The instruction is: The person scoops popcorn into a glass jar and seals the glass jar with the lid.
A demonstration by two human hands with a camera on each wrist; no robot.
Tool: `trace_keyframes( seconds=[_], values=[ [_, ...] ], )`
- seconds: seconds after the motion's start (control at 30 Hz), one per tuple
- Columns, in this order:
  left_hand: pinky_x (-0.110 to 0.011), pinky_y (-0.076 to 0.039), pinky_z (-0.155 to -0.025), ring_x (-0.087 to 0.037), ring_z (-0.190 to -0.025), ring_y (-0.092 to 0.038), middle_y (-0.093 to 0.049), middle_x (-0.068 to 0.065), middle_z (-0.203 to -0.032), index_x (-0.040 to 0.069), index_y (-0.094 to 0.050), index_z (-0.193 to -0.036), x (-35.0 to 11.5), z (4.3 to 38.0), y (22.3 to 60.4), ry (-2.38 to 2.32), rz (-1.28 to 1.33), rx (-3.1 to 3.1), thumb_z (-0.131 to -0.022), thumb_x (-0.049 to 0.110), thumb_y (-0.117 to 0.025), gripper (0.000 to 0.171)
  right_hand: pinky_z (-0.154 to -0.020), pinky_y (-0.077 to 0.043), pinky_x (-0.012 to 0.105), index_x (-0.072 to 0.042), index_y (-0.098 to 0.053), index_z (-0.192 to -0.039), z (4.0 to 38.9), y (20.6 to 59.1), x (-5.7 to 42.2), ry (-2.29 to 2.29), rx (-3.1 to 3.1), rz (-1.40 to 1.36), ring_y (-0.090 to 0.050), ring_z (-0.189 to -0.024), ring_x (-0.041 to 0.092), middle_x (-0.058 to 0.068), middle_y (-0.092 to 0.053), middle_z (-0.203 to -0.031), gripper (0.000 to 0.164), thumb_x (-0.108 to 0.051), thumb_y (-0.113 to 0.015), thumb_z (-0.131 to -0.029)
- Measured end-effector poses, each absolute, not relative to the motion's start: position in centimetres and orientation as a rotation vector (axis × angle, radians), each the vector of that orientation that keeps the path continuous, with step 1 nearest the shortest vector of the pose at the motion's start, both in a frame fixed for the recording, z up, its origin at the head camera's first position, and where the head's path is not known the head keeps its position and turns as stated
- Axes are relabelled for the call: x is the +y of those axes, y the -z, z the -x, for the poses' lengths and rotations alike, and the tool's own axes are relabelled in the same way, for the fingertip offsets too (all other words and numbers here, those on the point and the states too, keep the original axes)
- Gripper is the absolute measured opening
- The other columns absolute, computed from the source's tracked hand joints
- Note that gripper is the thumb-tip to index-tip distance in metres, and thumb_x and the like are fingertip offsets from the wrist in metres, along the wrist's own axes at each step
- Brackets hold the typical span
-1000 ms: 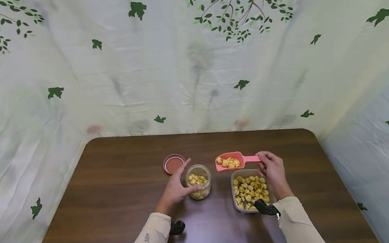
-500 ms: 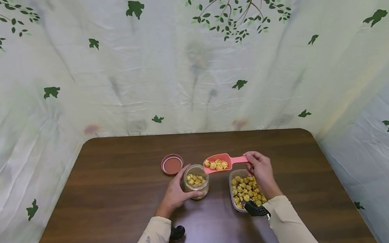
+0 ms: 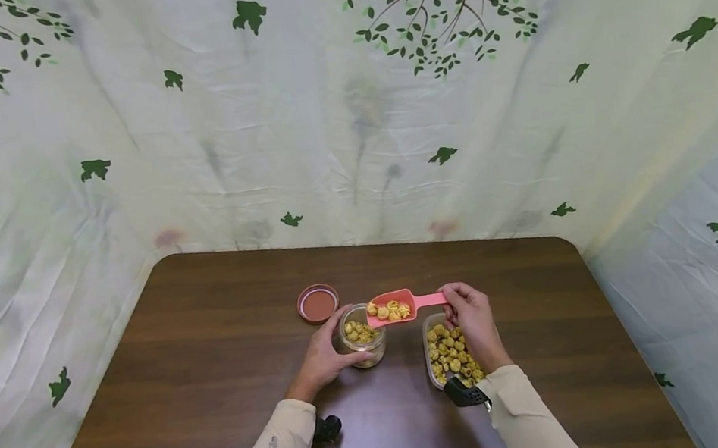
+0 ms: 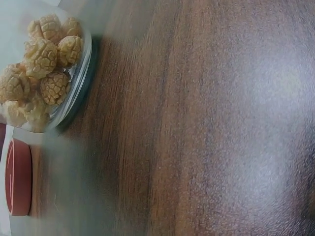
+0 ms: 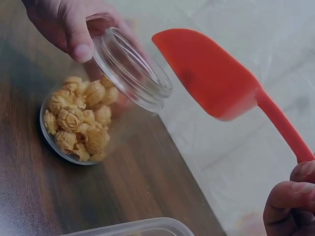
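Observation:
My left hand (image 3: pixel 321 357) holds a clear glass jar (image 3: pixel 371 358) near its mouth, thumb on the near side. Popcorn (image 5: pixel 78 118) fills the jar's lower part. A pink-red scoop (image 5: pixel 211 73) loaded with popcorn (image 3: pixel 390 311) hovers level, its tip over the jar's right rim. My right hand (image 3: pixel 475 322) pinches the scoop's handle (image 3: pixel 430 300). Beneath that hand, a clear plastic container (image 3: pixel 430 367) holds more popcorn (image 3: pixel 449 353); the hand and wrist cover its right side.
The jar's red lid (image 3: pixel 318 304) lies on the brown wooden table (image 3: pixel 214 367), behind and left of the jar. A patterned cloth (image 3: pixel 331 121) hangs behind the table. Each wrist carries a black strap or device (image 3: pixel 463 393).
My right hand has brought the loaded scoop leftward, from above the container to the jar's mouth. My left hand has closed more snugly round the jar, which stays in place.

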State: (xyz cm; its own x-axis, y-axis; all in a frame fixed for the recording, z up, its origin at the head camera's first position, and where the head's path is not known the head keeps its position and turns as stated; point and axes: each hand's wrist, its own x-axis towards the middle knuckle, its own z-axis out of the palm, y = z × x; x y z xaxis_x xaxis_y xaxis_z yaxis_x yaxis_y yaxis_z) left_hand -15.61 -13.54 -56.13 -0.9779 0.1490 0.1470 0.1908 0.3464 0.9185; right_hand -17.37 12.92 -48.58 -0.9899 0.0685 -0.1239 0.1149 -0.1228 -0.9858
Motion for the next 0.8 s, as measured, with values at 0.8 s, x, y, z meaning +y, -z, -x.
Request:
trace_keyframes(
  seconds=[0.8],
  values=[
    [-0.049,-0.036,-0.103,-0.03,-0.121,-0.052,-0.056,-0.019,-0.133,0.011,-0.046,-0.142,-13.6,15.7,56.4,1.773,0.296,-2.558,-0.064,0.014,-0.09,0.09,-0.046,-0.04,0.023,0.003,-0.062,-0.104,16.7,47.5,12.1,2.205,2.267,-0.075,-0.044,-0.054,0.02,0.007,-0.05,-0.069,0.025,-0.02,-0.054,-0.1]
  ],
)
